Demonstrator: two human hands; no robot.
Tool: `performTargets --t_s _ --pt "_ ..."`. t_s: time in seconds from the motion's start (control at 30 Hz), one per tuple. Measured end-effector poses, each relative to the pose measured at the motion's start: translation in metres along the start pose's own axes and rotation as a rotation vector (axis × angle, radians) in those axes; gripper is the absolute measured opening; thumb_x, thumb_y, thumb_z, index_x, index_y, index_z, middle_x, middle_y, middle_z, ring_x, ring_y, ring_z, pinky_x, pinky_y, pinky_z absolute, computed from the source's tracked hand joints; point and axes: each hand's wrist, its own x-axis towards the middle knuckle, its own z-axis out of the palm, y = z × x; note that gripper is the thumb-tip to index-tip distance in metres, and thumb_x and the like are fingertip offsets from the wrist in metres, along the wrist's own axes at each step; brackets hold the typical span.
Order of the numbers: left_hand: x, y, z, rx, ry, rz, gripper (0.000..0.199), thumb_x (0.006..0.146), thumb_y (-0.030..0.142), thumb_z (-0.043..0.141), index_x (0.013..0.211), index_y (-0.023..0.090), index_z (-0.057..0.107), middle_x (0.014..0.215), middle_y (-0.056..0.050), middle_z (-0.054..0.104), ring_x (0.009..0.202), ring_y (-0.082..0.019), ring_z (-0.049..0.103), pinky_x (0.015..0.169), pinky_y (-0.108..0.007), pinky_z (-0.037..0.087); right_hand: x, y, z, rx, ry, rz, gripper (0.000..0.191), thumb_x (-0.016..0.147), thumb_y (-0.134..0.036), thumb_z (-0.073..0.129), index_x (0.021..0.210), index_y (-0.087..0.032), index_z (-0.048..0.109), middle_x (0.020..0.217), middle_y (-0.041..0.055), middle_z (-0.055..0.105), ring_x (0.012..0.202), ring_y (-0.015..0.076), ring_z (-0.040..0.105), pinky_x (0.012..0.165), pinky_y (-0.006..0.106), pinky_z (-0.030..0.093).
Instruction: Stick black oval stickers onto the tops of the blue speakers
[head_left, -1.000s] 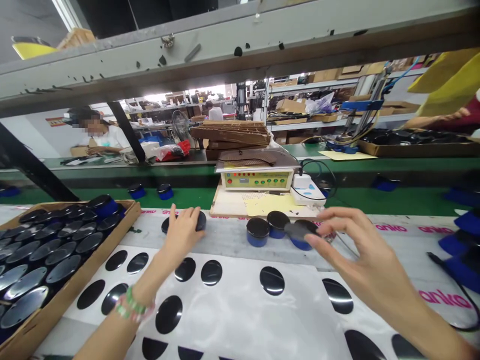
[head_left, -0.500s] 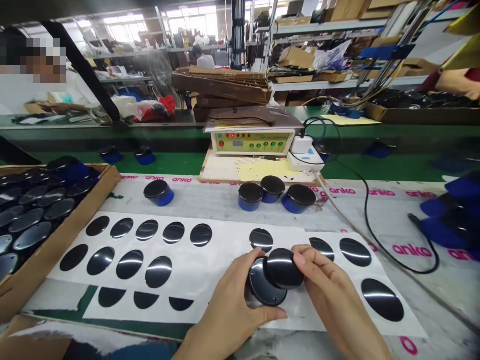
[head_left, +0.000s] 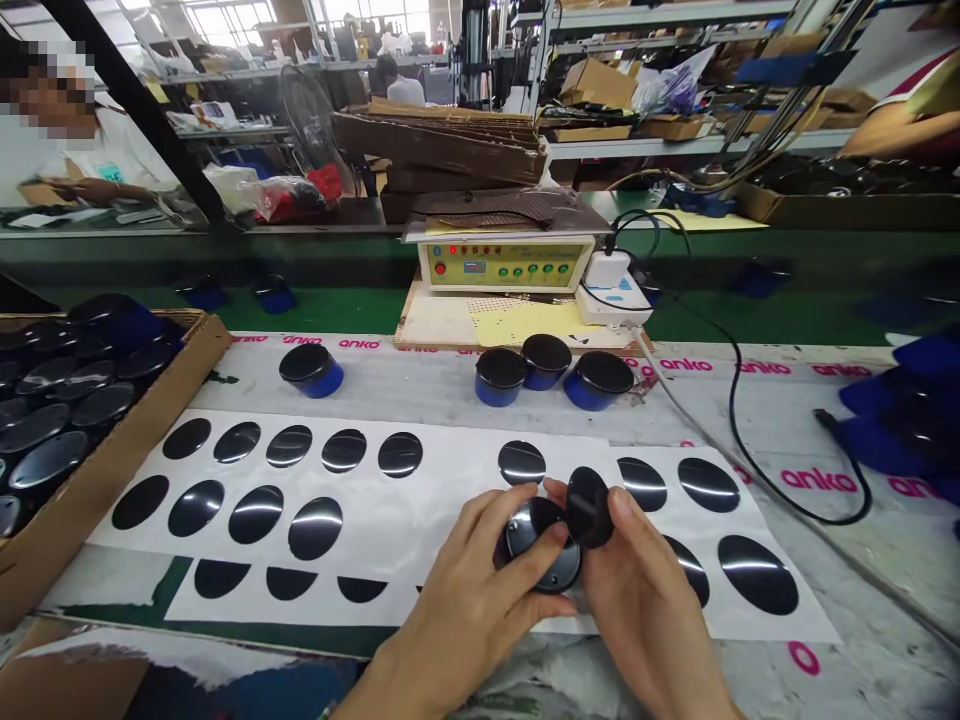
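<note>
My left hand (head_left: 487,570) is closed round a round black cap-like part (head_left: 564,570), its index finger lying across the shiny top, where small holes show near the rim. Between the fingers of my right hand (head_left: 637,590) a thin black disc sticker (head_left: 589,508) is pinched by its edge, tilted upright just beside the part. Under both hands lies a white backing sheet (head_left: 450,530) with rows of glossy black discs (head_left: 316,528). Some discs on the right are partly hidden by my right hand.
Behind the sheet stand three blue-sided black round parts (head_left: 501,376) and another one (head_left: 311,370) farther left. A cardboard box (head_left: 150,430) of similar parts is at the left. A control box (head_left: 504,265), power strip (head_left: 613,298) and black cable (head_left: 739,400) lie beyond. People work across the bench.
The disc sticker has been tilted from lying partly over the black part to standing upright at its right. My left index finger has moved onto the part's top. The view shifted slightly.
</note>
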Motion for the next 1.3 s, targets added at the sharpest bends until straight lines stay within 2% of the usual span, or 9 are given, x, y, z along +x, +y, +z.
performTargets --t_s 0.13,0.27,0.37,0.53,0.63,0.77,0.83,0.93,1.3 --pt "0.004 0.003 0.007 -0.178 0.154 -0.032 0.031 0.084 0.02 0.065 0.114 0.028 0.065 0.134 -0.005 0.054 0.129 -0.024 0.047 0.104 -0.042 0.048 -0.001 0.001 0.006 0.007 -0.019 -0.08 0.023 0.083 -0.046 0.061 0.074 -0.025 0.06 0.077 0.0005 0.055 0.079 0.0178 0.055 0.07 0.031 0.052" --pt "0.007 0.006 0.007 -0.443 0.156 -0.326 0.004 0.076 0.021 0.074 0.078 0.023 0.072 0.129 -0.003 0.06 0.124 -0.026 0.052 0.105 -0.042 0.047 0.0 0.004 0.009 -0.036 0.0 -0.121 0.025 0.085 -0.049 0.058 0.076 -0.026 0.058 0.075 -0.0004 0.05 0.073 0.0159 0.051 0.067 0.03 0.051" --pt "0.007 0.006 0.002 -0.626 0.13 -0.473 0.021 0.068 0.026 0.081 0.061 0.02 0.063 0.127 -0.003 0.062 0.126 -0.027 0.051 0.109 -0.044 0.042 0.0 0.005 0.01 -0.017 0.024 -0.114 0.026 0.084 -0.05 0.059 0.077 -0.025 0.058 0.075 -0.0008 0.049 0.07 0.0144 0.049 0.068 0.029 0.051" --pt "0.001 0.001 -0.022 -0.451 0.378 -0.661 0.028 0.077 0.038 0.072 0.067 0.021 0.052 0.106 -0.006 0.071 0.111 -0.026 0.062 0.101 -0.046 0.048 0.003 -0.005 0.002 0.0 0.086 -0.129 0.023 0.079 -0.049 0.065 0.077 -0.026 0.061 0.081 -0.0006 0.055 0.08 0.0165 0.055 0.077 0.031 0.051" --pt "-0.004 -0.001 -0.036 -0.187 0.503 -0.676 0.022 0.085 0.038 0.061 0.1 0.024 0.055 0.111 -0.006 0.068 0.111 -0.024 0.061 0.097 -0.046 0.05 0.005 -0.013 -0.009 -0.077 0.119 -0.164 0.018 0.078 -0.043 0.068 0.076 -0.026 0.064 0.085 0.0002 0.058 0.083 0.0172 0.056 0.075 0.028 0.049" --pt "-0.005 0.002 -0.026 -0.167 0.214 -0.546 0.089 0.067 0.045 0.079 0.141 0.034 0.029 0.151 -0.007 0.031 0.135 -0.032 0.037 0.109 -0.052 0.037 0.004 -0.011 -0.019 -0.228 0.014 -0.073 0.02 0.078 -0.041 0.068 0.072 -0.023 0.062 0.082 0.0012 0.055 0.075 0.0162 0.05 0.064 0.026 0.045" --pt "-0.002 0.004 -0.012 -0.244 0.0 -0.562 0.109 0.057 0.04 0.086 0.144 0.037 0.021 0.151 -0.006 0.034 0.136 -0.033 0.035 0.111 -0.053 0.035 0.001 -0.006 -0.02 -0.291 -0.031 -0.051 0.02 0.078 -0.041 0.068 0.072 -0.023 0.061 0.085 0.001 0.055 0.078 0.016 0.05 0.067 0.025 0.044" --pt "0.004 0.004 0.003 -0.351 -0.145 -0.595 0.106 0.065 0.029 0.083 0.144 0.042 0.013 0.141 0.0 0.048 0.13 -0.026 0.045 0.108 -0.047 0.039 -0.002 -0.001 -0.018 -0.346 -0.071 -0.064 0.02 0.078 -0.04 0.068 0.072 -0.023 0.06 0.091 0.0011 0.054 0.089 0.0173 0.051 0.078 0.027 0.043" --pt "0.007 0.004 0.003 -0.366 -0.124 -0.596 0.095 0.067 0.026 0.081 0.141 0.041 0.023 0.138 0.005 0.051 0.126 -0.02 0.049 0.107 -0.038 0.039 -0.001 0.003 -0.017 -0.381 -0.127 -0.046 0.024 0.083 -0.039 0.064 0.07 -0.023 0.054 0.095 -0.0001 0.049 0.099 0.0171 0.05 0.088 0.027 0.039"
